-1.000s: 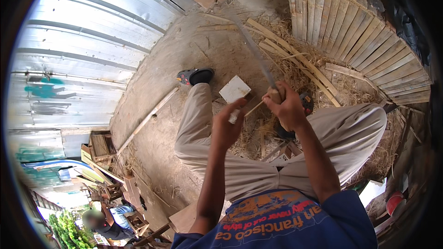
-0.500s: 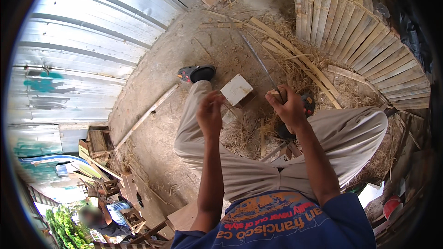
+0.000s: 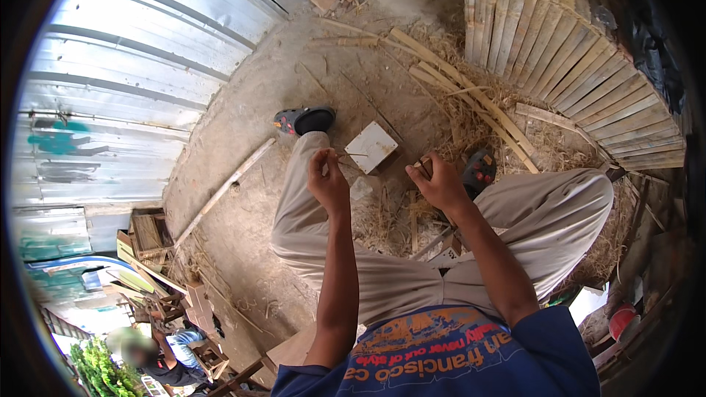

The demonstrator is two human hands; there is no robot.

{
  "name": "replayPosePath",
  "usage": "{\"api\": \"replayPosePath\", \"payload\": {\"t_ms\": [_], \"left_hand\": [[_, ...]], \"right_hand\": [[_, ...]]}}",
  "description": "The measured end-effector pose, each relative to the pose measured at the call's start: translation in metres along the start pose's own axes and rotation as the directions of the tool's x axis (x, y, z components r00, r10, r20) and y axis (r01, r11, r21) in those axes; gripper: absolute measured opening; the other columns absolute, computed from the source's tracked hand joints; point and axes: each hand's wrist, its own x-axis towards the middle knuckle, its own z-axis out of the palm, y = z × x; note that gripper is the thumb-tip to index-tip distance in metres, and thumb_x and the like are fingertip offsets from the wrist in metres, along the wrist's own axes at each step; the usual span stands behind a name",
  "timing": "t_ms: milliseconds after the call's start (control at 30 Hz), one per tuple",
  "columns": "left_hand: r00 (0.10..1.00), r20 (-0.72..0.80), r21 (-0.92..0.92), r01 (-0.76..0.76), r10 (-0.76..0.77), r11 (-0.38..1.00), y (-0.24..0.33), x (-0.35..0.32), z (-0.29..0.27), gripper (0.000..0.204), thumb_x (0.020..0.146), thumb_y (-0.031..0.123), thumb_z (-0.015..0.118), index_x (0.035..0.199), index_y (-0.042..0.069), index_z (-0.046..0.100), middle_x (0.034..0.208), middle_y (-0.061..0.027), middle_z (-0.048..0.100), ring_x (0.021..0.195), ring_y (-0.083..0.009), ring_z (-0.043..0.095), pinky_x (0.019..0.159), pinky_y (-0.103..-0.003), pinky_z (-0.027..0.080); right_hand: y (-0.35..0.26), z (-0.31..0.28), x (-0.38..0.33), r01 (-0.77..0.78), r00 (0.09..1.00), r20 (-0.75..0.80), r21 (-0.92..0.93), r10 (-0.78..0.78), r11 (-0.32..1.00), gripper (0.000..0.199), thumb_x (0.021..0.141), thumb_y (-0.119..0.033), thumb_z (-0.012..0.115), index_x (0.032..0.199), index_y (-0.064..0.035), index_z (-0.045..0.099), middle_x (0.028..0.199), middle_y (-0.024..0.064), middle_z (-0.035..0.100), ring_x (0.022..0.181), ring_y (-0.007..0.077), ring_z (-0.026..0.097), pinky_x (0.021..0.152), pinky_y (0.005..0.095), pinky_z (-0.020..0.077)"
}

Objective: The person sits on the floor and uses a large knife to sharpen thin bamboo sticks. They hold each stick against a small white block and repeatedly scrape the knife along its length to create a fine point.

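Observation:
My left hand (image 3: 329, 184) is closed in a pinch, left of a white-topped block (image 3: 371, 148) on the ground. From its fingertips a thin strip (image 3: 354, 154) reaches over the block's left edge. My right hand (image 3: 443, 185), to the right of the block, is closed round a small brown wooden piece (image 3: 424, 167) with a dark edge. Its full shape is hidden by the fingers. A thin dark rod (image 3: 371, 104) slants past the block's far side, in line with my right hand; whether the two are joined I cannot tell.
Long wooden strips (image 3: 463, 92) and shavings lie ahead on the right, beside a slatted wooden panel (image 3: 559, 59). A pale bar (image 3: 224, 191) lies along the left, near a corrugated metal wall (image 3: 132, 66). Another person (image 3: 173, 349) sits far left among wooden pieces.
My right hand has moved left and slightly down, closer to the block. The long rod running from it now shows shorter and thinner. My left hand has barely shifted.

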Motion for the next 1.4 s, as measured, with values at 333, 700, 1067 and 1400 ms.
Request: {"api": "replayPosePath", "payload": {"t_ms": [333, 700, 1067, 1400], "left_hand": [[0.999, -0.030, 0.217, -0.032, 0.039, 0.976, 0.010, -0.006, -0.011, 0.010, 0.092, 0.008, 0.072, 0.098, 0.001, 0.071, 0.082, -0.0057, 0.073, 0.072, -0.0088, 0.067, 0.066, -0.025, 0.053], [0.977, -0.135, -0.003, 0.167, -0.166, 0.986, -0.005, -0.011, -0.038, 0.012, 0.094, 0.003, 0.068, 0.102, -0.007, 0.068, 0.089, -0.0076, 0.073, 0.081, -0.0103, 0.069, 0.073, -0.025, 0.057], [0.987, -0.097, -0.031, 0.126, -0.128, 0.992, -0.013, -0.015, -0.048, 0.012, 0.095, 0.005, 0.068, 0.101, -0.006, 0.069, 0.087, -0.0041, 0.071, 0.079, -0.0068, 0.065, 0.072, -0.022, 0.055], [0.986, -0.100, 0.043, 0.138, -0.133, 0.990, -0.001, -0.017, -0.039, 0.015, 0.094, 0.007, 0.070, 0.098, -0.007, 0.069, 0.085, -0.0066, 0.072, 0.079, -0.0084, 0.066, 0.072, -0.022, 0.053]], "right_hand": [[0.001, 0.047, -0.011, -0.024, 0.958, 0.283, -0.101, 0.052, 0.995, 0.053, 0.095, -0.044, 0.063, 0.122, -0.0001, 0.052, 0.079, 0.0212, 0.069, 0.077, 0.0409, 0.070, 0.068, 0.0463, 0.0542], [0.012, 0.075, -0.015, -0.058, 0.947, 0.304, -0.170, 0.109, 0.984, 0.058, 0.095, -0.041, 0.061, 0.128, 0.0047, 0.049, 0.081, 0.0291, 0.067, 0.087, 0.0472, 0.068, 0.073, 0.0516, 0.0526], [0.044, 0.061, -0.018, -0.045, 0.915, 0.379, -0.247, 0.139, 0.968, 0.052, 0.096, -0.034, 0.059, 0.127, 0.0061, 0.052, 0.095, 0.0307, 0.069, 0.097, 0.0458, 0.067, 0.084, 0.0514, 0.0538], [0.009, 0.066, -0.032, -0.026, 0.906, 0.417, -0.109, 0.069, 0.994, 0.048, 0.095, -0.039, 0.061, 0.116, 0.0035, 0.052, 0.088, 0.0314, 0.066, 0.090, 0.0469, 0.067, 0.074, 0.0518, 0.0523]]}}
